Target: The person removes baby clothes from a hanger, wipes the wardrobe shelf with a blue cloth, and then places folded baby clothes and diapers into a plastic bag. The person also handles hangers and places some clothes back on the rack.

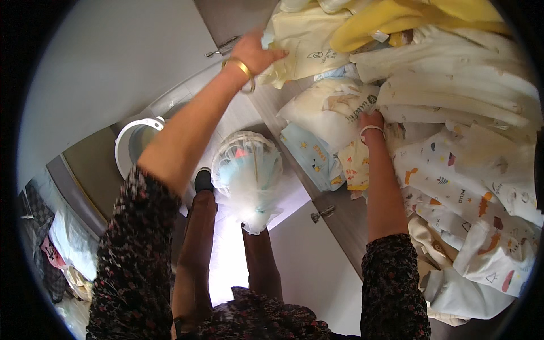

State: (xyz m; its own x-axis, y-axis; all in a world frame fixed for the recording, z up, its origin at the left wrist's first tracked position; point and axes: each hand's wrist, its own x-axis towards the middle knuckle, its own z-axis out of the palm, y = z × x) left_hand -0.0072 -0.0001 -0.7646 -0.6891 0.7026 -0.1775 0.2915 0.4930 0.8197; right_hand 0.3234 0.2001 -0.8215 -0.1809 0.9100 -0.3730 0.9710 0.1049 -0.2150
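My left hand [253, 52], with a gold bangle at its wrist, reaches to a pale yellow printed bag [312, 46] in the open cupboard. Its thumb points across the bag's near edge; the fingers are blurred, so a grip cannot be confirmed. A puffy white plastic package [325, 108] bearing writing lies nearer. At its right edge my right hand [372, 121], wearing a pale bracelet, is closed on the plastic, fingertips hidden. Below the package are a light blue printed packet [311, 155] and a yellow patterned one [356, 163]. Hanging baby clothes [450, 170] crowd the right side.
A basket wrapped in sheer plastic [246, 163] stands on the floor by my feet. A white round-rimmed tub [123, 144] is behind my left forearm. Cupboard doors [312, 263] hang open on metal hinges [323, 213]. Yellow clothing [382, 21] lies at the top.
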